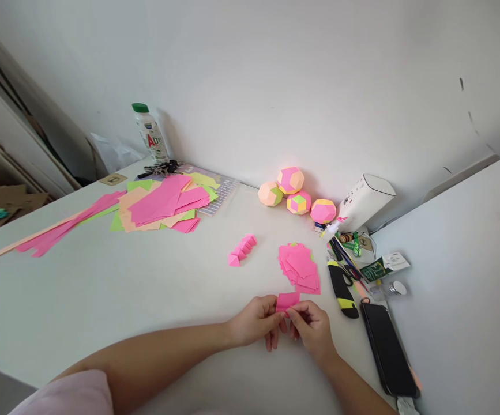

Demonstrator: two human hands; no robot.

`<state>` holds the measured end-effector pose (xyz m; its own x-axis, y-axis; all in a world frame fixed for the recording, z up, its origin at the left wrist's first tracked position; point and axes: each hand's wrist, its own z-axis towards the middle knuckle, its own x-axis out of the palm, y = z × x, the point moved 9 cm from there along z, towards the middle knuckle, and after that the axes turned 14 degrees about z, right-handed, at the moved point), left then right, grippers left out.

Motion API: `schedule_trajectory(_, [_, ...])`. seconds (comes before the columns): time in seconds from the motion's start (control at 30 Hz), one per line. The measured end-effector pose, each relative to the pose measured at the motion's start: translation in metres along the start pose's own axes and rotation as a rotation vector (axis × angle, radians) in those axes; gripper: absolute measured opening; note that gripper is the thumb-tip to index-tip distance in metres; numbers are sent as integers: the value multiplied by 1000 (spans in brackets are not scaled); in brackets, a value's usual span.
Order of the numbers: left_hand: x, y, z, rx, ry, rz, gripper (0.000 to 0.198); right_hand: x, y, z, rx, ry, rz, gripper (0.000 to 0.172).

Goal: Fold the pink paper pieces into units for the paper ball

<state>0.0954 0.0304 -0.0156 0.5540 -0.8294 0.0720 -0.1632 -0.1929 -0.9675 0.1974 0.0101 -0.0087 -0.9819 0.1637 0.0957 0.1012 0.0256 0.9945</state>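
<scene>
A small pink sheet of paper (288,301) is held up between my two hands near the table's front edge. My left hand (262,320) pinches its left side. My right hand (311,328) grips its lower right edge between thumb and fingers. Just beyond lies a loose pile of pink paper pieces (300,265), with a bit of green showing at its far edge. Left of that pile, a row of folded pink paper units (243,250) rests on the table. Several many-sided paper balls (290,180) in pink, peach, yellow and green sit against the wall.
Coloured paper sheets (158,202) and long strips (72,225) spread over the left side. A bottle (151,134) and keys (161,168) stand behind them. Along the right are a black and yellow cutter (342,290), a phone (388,349), a white container (365,202) and a side panel (461,276).
</scene>
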Motion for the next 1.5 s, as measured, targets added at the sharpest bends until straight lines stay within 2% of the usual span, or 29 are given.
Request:
schedule_trajectory(0.73, [1, 1, -1, -16, 4, 7, 38, 0, 1, -2, -22, 4, -10, 20])
schedule_trajectory(0.93, [0, 1, 0, 1, 23, -50, 37, 2, -2, 0, 7, 24, 51, 17])
schedule_trajectory(1.03, [-3, -1, 2, 22, 19, -104, 38, 3, 2, 2, 3, 10, 131, 26])
schedule_trajectory(1.1, [-4, -2, 3, 39, 17, -131, 39, 6, 4, 3, 18, 32, 150, 30])
schedule_trajectory(1.23, [-3, -5, 4, 69, 17, -146, 38, 14, 7, 3, 45, 120, 101, 20])
schedule_trajectory(1.3, [-3, -5, 3, 71, 6, -143, 37, 16, 9, 3, 34, 151, 67, 22])
schedule_trajectory(1.5, [-2, -3, 1, 55, -20, -111, 38, 15, 8, 2, 38, 152, 83, 27])
